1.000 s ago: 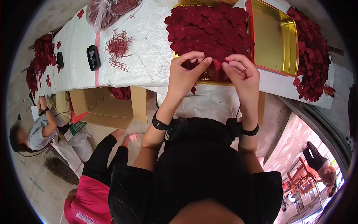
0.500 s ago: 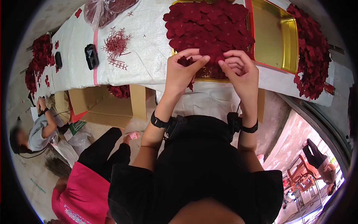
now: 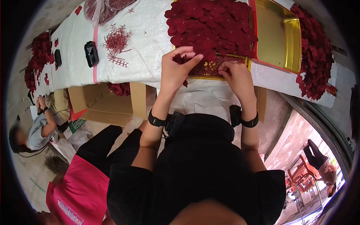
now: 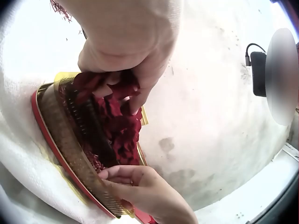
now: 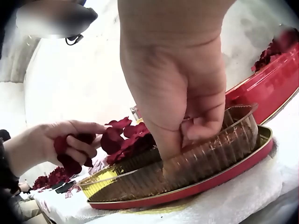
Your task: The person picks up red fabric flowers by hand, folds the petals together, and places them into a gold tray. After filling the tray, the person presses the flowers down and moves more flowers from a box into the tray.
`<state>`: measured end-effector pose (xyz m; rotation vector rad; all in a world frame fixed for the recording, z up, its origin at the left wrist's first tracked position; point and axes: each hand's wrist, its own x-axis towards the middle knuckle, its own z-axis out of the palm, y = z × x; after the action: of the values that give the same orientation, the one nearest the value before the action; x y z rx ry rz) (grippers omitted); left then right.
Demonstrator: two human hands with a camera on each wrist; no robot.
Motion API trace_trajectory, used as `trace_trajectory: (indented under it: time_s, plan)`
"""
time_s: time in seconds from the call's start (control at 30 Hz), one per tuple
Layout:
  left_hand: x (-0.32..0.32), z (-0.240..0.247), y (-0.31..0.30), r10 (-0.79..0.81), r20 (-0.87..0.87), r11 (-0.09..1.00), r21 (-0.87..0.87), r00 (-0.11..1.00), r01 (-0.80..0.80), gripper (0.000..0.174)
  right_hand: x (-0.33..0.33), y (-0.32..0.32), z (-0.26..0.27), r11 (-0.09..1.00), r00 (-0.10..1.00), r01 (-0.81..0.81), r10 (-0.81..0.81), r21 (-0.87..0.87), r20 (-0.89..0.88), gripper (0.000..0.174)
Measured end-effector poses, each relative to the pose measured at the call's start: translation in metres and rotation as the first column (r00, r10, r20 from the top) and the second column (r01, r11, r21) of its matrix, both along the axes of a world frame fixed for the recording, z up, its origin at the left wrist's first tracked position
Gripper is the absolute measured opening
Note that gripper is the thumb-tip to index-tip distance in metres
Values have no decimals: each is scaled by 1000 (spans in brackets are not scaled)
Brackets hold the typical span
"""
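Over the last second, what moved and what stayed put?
The right hand dropped away from the left hand to the near end of the tray, its fingers curled down into it; whether they hold anything is unclear. The left hand kept holding its petals and barely shifted. The pile on the tray stayed as it was.
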<state>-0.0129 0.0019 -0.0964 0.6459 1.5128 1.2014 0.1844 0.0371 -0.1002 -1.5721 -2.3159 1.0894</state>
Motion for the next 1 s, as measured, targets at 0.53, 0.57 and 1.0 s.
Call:
trace_trajectory:
  time_s: [0.53,0.57,1.0]
  plan:
    - [5,9,0,-54,-16,999,0,998,54,21,7,8,27,832,576,19,-462,-554,-675,14]
    - [7,11,0,-62,-17,998,0,998,62,22,5,7,29,839,558,22,-462,-544,-690,14]
    - [12,34,0,-111,-12,991,69,994,111,20,-26,-1,25,895,524,191,-441,-404,-729,12]
